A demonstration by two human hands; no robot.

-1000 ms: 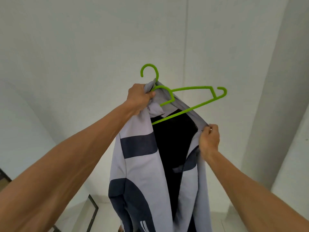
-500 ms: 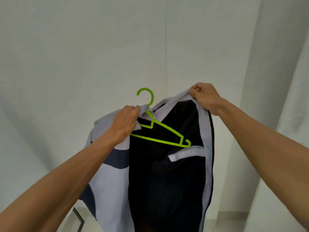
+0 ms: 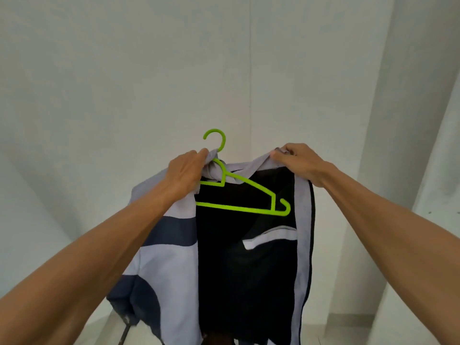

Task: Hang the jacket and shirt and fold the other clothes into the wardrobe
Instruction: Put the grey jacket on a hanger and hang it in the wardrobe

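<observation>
Left grip [image 3: 185, 171] clamps jacket [image 3: 169, 265] collar at hanger [image 3: 242, 195] neck, right grip [image 3: 297, 161] pinches far shoulder above hanger's free arm: half-threaded, wardrobe hanging and folding still pending.

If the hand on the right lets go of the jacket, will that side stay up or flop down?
Probably flop. The jacket is soft cloth that already sags in folds below both hands. The right hand holds that shoulder up, and the green hanger arm there looks bare, so nothing else seems to support it.
</observation>
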